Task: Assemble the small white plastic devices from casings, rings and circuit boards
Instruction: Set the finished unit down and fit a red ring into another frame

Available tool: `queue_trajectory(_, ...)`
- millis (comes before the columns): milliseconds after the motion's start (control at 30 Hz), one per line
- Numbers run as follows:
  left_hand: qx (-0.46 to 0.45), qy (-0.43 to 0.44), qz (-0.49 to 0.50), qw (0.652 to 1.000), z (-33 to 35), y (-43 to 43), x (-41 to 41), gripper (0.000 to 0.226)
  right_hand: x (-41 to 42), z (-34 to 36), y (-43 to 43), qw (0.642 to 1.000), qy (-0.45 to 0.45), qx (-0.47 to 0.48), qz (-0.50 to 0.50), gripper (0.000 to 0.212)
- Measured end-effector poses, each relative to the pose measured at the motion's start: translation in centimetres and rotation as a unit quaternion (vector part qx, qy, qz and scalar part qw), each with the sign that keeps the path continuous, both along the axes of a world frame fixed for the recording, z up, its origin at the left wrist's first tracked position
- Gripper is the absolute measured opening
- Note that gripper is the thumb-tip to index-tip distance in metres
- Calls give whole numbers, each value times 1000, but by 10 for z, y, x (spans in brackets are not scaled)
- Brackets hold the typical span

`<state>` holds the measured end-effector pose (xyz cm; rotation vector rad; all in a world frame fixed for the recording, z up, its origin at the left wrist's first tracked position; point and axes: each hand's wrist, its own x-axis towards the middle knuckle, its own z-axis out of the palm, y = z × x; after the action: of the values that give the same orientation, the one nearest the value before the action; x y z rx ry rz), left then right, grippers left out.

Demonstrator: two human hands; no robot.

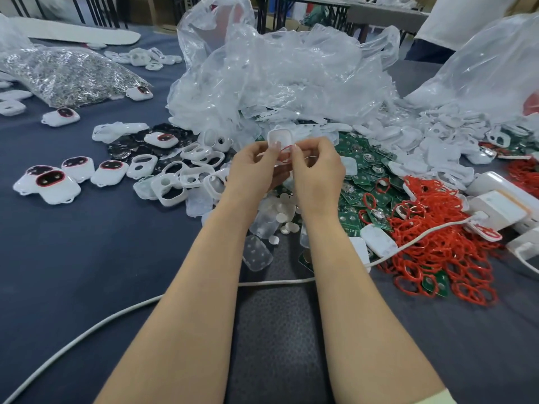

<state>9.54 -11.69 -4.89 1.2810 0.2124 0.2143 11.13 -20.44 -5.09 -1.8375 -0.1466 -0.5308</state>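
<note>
My left hand (256,164) and my right hand (316,167) meet above the middle of the table. Between them they hold a small white casing (279,138), tilted up. A thin red ring (285,154) lies against its lower edge, pinched by my right fingertips; my left fingers grip the casing's left side. Loose white casing frames (186,173) lie to the left, green circuit boards (364,170) to the right, and a heap of red rings (437,237) further right. Several assembled devices (54,185) with dark faces sit at the left.
Crumpled clear plastic bags (280,74) pile up behind my hands. A bag of small metal parts (67,74) lies far left. A white cable (87,330) curves over the dark blue cloth. White boxes (501,199) stand at the right edge. Clear covers and white discs (271,217) lie under my wrists.
</note>
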Motion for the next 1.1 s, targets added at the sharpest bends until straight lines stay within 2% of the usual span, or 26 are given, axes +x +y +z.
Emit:
queue_trajectory(100, 22, -5, 9, 1000, -1, 0, 0, 11, 3, 0, -2, 1000, -2, 10, -5, 5)
queue_trajectory(267, -43, 1, 81, 996, 2, 4, 3, 17, 12, 1, -10, 976, 67, 204, 26, 3)
queue_trajectory(333, -45, 0, 64, 997, 2, 4, 2, 17, 13, 1, -10, 971, 90, 216, 43, 4)
queue_trajectory(433, -2, 15, 59, 998, 1, 5, 1, 11, 12, 1, -10, 968, 100, 223, 58, 9)
queue_trajectory(533, 34, 19, 89, 995, 0, 5, 0, 13, 9, 4, -9, 971, 83, 205, 87, 14)
queue_trajectory(633, 52, 8, 90, 995, -1, 3, 0, 10, 5, 6, -5, 978, 68, 161, 115, 8)
queue_trajectory(700, 119, 5, 85, 989, -2, 2, 1, 5, 5, 5, -3, 986, 57, 114, 109, 9)
queue_trajectory(767, 157, 2, 89, 984, -1, 1, 2, 22, 4, 4, -2, 992, 46, 71, 92, 12)
queue_trajectory(833, 131, 3, 66, 989, 3, -2, -1, 43, 3, 3, -2, 996, 30, 45, 65, 13)
queue_trajectory(900, 122, -3, 18, 992, 4, -5, -1, 52, 3, 2, -2, 999, 24, 29, 34, 15)
queue_trajectory(1000, 231, -14, -9, 973, 1, -7, -2, 43, 2, 3, -3, 1000, 15, 9, 15, 21)
queue_trajectory(1033, 223, -18, -2, 975, 0, -7, -1, 35, 2, 3, -3, 1000, 4, 6, 12, 23)
queue_trajectory(1100, 128, -18, 23, 991, 1, -7, -1, 25, 1, 3, -3, 999, -15, 29, 11, 27)
